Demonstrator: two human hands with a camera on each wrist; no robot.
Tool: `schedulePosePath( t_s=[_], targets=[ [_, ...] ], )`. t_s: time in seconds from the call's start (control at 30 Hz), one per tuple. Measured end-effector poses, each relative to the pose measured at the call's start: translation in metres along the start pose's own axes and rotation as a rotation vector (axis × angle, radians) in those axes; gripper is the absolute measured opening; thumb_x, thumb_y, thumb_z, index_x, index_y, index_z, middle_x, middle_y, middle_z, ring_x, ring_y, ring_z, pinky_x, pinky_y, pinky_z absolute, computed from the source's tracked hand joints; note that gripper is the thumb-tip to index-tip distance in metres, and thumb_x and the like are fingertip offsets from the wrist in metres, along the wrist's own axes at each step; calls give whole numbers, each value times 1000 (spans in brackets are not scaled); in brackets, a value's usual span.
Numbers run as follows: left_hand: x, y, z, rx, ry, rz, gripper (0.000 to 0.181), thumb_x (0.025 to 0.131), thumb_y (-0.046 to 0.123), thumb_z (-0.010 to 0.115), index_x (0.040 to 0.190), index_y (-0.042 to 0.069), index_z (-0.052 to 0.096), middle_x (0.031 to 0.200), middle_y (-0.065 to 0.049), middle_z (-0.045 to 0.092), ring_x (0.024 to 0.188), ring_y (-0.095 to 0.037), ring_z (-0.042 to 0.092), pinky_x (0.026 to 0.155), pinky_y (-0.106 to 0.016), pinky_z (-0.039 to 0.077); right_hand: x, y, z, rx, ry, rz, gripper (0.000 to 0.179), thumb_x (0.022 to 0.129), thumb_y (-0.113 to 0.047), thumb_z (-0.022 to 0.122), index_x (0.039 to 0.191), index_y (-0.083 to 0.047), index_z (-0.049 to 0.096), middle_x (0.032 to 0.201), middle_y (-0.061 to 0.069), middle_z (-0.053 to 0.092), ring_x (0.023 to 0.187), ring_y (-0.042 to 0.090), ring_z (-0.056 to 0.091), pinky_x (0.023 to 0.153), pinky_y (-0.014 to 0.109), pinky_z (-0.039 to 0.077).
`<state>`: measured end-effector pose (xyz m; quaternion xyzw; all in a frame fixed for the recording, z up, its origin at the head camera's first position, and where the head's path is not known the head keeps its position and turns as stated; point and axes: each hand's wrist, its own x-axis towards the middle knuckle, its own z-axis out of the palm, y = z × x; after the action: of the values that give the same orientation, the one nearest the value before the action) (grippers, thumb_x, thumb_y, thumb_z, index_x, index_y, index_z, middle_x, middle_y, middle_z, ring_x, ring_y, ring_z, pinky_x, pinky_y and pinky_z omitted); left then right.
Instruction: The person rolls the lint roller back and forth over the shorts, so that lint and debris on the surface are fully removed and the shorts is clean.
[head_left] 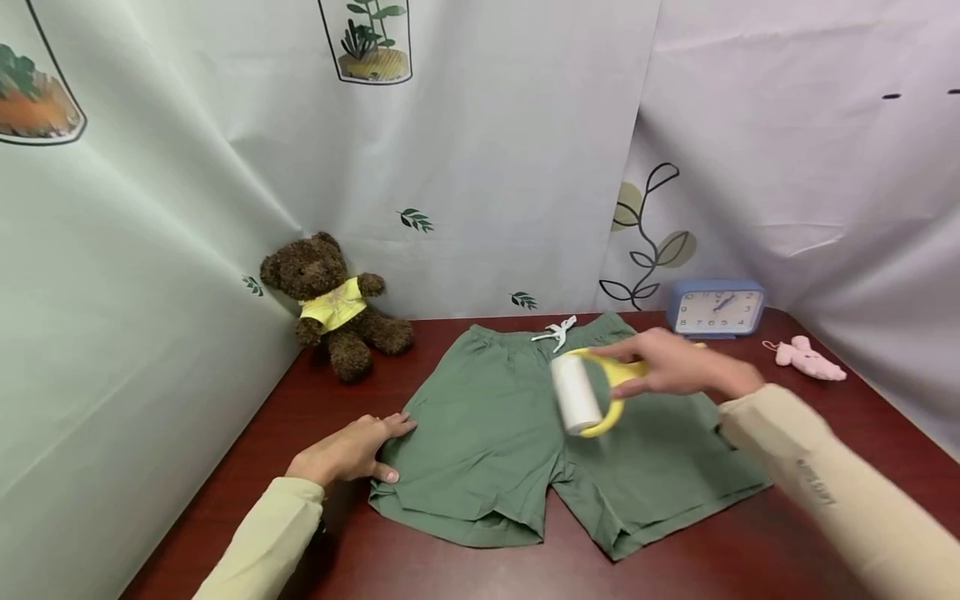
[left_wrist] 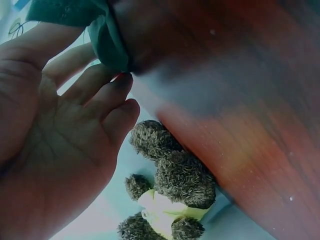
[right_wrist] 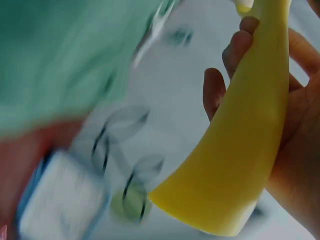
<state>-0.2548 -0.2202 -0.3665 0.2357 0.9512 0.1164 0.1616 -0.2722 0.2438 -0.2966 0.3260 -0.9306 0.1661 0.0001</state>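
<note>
Green shorts [head_left: 480, 425] with a white drawstring lie spread on the table, waistband toward the wall. My left hand [head_left: 356, 448] rests at their left edge, its fingers and thumb spread over the fabric. From below, the left wrist view shows the palm of this hand [left_wrist: 65, 130] and a fold of green cloth beside the fingers. My right hand [head_left: 660, 364] grips the yellow handle of a lint roller [head_left: 576, 395] above the middle of the shorts, its white roll tilted. In the right wrist view the yellow handle [right_wrist: 235, 140] lies across the palm, fingers curled round it.
A brown teddy bear [head_left: 351, 333] in a yellow shirt sits at the back left against the wall. On the back right stand a blue clock [head_left: 716, 308] and a small pink plush toy [head_left: 810, 360]. Patterned cloth walls [head_left: 487, 167] border the dark red table [head_left: 420, 575].
</note>
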Motion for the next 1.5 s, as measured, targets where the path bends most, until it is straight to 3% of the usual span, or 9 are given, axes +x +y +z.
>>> schedulePosePath(
  t_s=[0.1,0.2,0.3,0.43,0.6,1.07,1.5],
  targets=[
    [0,-1,-1,8,-5,0,81,80,25,81,151,7,46,161,-18,38,145,-49,36,116,-59,38,28,-26,29,45,-19,-86,66,85,-40,80,140,-8,60,84,-4,67,65,2,39,59,17,36],
    [1,-2,-1,8,-13,4,83,80,26,80,152,6,45,161,-19,38,145,-50,35,117,-60,37,51,-54,58,75,-29,-141,66,88,-40,77,140,-5,59,70,-6,55,61,2,37,56,16,35],
    [1,-2,-1,14,-12,4,84,79,27,81,152,4,44,160,-20,39,145,-52,35,117,-61,36,70,-82,80,95,-32,-160,66,90,-40,75,143,-5,57,66,-8,47,58,1,35,53,15,32],
    [0,-2,-2,17,-1,7,84,79,27,81,151,3,45,159,-22,40,143,-50,38,116,-61,37,88,-115,98,135,-68,-157,65,92,-41,73,146,-8,54,63,-8,44,54,2,35,50,16,30],
    [-3,-2,-1,31,12,28,84,79,28,82,150,1,46,158,-22,41,139,-48,44,114,-59,41,101,-136,109,160,-118,-167,61,92,-38,72,144,-10,57,60,-8,43,51,4,36,49,17,29],
    [-4,-3,-6,32,1,16,85,79,26,82,151,3,44,158,-22,40,141,-50,41,115,-60,39,107,-140,117,189,-141,-94,61,95,-36,70,145,-6,54,57,-8,42,46,4,37,44,18,31],
    [1,1,-2,6,-10,-1,86,78,24,81,152,3,43,160,-21,38,146,-49,35,117,-59,36,87,-110,104,234,-197,-86,62,96,-36,69,148,-6,51,63,-6,41,55,6,35,54,17,31]
  ],
)
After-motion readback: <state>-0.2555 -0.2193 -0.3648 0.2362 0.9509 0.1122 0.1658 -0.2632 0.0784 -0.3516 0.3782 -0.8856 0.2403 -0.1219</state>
